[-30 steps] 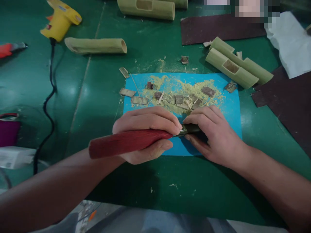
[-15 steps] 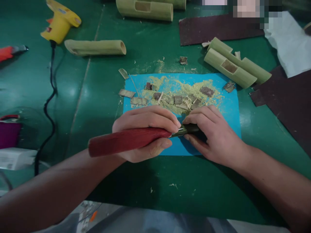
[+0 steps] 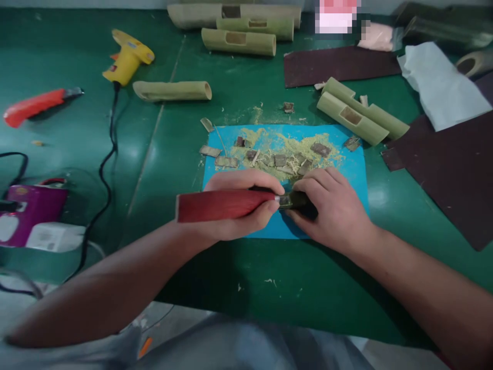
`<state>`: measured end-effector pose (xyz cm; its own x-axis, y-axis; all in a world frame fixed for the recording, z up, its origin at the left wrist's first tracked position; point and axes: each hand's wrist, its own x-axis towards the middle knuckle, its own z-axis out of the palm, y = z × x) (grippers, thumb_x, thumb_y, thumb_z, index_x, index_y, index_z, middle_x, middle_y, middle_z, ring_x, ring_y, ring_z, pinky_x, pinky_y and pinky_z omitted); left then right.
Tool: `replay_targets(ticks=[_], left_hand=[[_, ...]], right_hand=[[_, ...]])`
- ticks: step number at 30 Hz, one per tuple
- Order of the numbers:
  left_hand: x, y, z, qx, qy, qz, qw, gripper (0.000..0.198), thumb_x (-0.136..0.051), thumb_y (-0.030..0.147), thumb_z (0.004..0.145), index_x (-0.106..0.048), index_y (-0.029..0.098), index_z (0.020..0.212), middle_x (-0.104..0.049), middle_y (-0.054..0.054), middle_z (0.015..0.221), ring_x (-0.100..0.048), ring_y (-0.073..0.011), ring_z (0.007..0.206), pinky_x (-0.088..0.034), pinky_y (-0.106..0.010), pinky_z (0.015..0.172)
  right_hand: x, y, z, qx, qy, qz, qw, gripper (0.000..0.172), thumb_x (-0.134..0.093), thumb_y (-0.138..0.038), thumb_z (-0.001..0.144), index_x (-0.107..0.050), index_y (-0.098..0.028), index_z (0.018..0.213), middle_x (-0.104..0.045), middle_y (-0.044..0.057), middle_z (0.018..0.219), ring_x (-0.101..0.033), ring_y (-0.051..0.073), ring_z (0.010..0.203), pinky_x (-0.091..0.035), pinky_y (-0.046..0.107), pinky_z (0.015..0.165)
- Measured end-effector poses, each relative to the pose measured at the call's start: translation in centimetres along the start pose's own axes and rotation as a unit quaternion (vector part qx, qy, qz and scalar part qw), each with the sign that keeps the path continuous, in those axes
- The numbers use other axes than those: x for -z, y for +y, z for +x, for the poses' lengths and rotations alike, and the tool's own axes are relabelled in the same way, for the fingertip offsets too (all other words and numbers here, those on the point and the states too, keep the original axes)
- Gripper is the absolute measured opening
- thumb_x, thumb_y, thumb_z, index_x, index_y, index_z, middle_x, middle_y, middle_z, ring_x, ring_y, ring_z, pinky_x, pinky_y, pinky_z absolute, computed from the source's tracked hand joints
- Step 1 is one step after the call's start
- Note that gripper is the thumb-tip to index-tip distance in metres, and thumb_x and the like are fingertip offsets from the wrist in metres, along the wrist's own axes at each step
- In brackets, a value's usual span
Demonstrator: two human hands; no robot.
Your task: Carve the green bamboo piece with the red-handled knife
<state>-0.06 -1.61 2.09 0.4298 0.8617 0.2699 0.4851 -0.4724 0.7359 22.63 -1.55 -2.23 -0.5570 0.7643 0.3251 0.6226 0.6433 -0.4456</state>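
One red handle [image 3: 215, 206] in left hand [image 3: 241, 228], fingers wrapped, dark piece [image 3: 301, 201] gripped in curled right hand [image 3: 337, 213], blue sheet [image 3: 355, 177] beneath

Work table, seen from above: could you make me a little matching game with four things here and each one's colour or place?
1. Glue gun
2. Sheet under the shavings
3. Tool handle
4. Glue gun's cord

A. Black
B. In the left hand
C. Yellow
D. Blue

Pairs: 1-C, 2-D, 3-B, 4-A
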Motion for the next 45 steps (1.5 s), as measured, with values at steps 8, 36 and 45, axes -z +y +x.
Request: replay_targets(ticks=[8, 36, 45], left_hand=[[-1.5, 1.2, 1.3, 0.040, 0.064, -0.009, 0.997, 0.011, -0.065, 0.024, 0.084, -0.073, 0.023, 0.077, -0.077, 0.001, 0.077, -0.071, -0.0163, 0.069, -0.057, -0.029, 0.066], [-6.2, -0.5, 3.0, -0.027, 0.193, -0.073, 0.978, 0.030, -0.065, 0.034, 0.092, -0.056, 0.022, 0.066, -0.055, 0.001, 0.060, -0.053, -0.0127, 0.053, -0.048, -0.029, 0.054], [-6.3, -0.5, 2.3, 0.006, 0.198, -0.081, 0.977, 0.037, -0.060, 0.041, 0.098, -0.056, 0.022, 0.066, -0.052, 0.001, 0.060, -0.051, -0.0141, 0.056, -0.046, -0.032, 0.056]], right_hand=[[-0.3, 0.5, 0.0, 0.016, 0.023, -0.011, 1.000, 0.021, -0.066, -0.037, 0.094, -0.065, -0.017, 0.089, -0.064, 0.010, 0.089, -0.052, 0.025, 0.084, -0.041, 0.038, 0.074], [-0.9, -0.1, 0.0, -0.038, 0.008, 0.010, 0.999, 0.018, -0.064, -0.034, 0.091, -0.065, -0.016, 0.091, -0.065, 0.011, 0.090, -0.056, 0.025, 0.084, -0.045, 0.038, 0.075], [-0.9, -0.4, 0.0, -0.047, 0.005, 0.014, 0.999, 0.017, -0.067, -0.034, 0.090, -0.063, -0.018, 0.087, -0.065, 0.011, 0.090, -0.056, 0.025, 0.085, -0.044, 0.038, 0.074]])
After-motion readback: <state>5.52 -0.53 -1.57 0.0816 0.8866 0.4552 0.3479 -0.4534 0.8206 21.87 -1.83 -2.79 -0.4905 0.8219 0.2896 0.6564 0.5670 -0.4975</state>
